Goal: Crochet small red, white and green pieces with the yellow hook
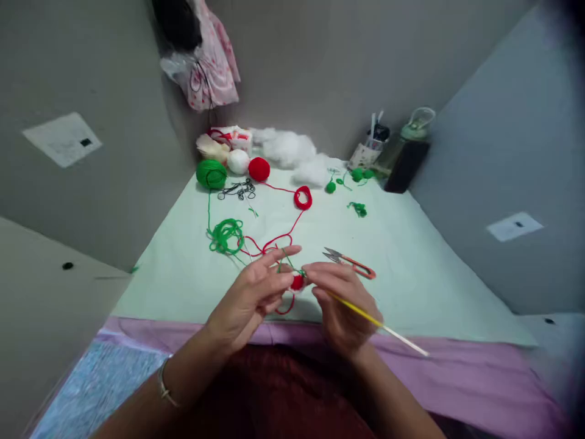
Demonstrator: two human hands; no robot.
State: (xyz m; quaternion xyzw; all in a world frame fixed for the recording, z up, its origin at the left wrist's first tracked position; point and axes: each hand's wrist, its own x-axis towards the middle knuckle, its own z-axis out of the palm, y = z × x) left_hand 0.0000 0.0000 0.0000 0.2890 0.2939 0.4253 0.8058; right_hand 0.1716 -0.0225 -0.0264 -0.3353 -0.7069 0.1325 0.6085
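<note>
The table (pixel 439 286) before you spreads widest, with white stuffing (pixel 290 149) heaped at its far edge. Your 2 hands meet above its near part. Your left hand (pixel 249 296) pinches the small red and white piece at its left side, index finger stretched out above it. Your right hand (pixel 347 305) is closed around the yellow hook (pixel 361 313), whose pale end slants down to the right; its fingertips meet the piece's right edge. Beyond your hands sit 3 yarn balls: green (pixel 211 175), red (pixel 259 169) and white (pixel 238 161). Scissors (pixel 363 268) lie just beyond your right hand. The red and white piece (pixel 297 281) sits between both sets of fingertips, a green strand (pixel 287 257) running above it by your left index finger.
</note>
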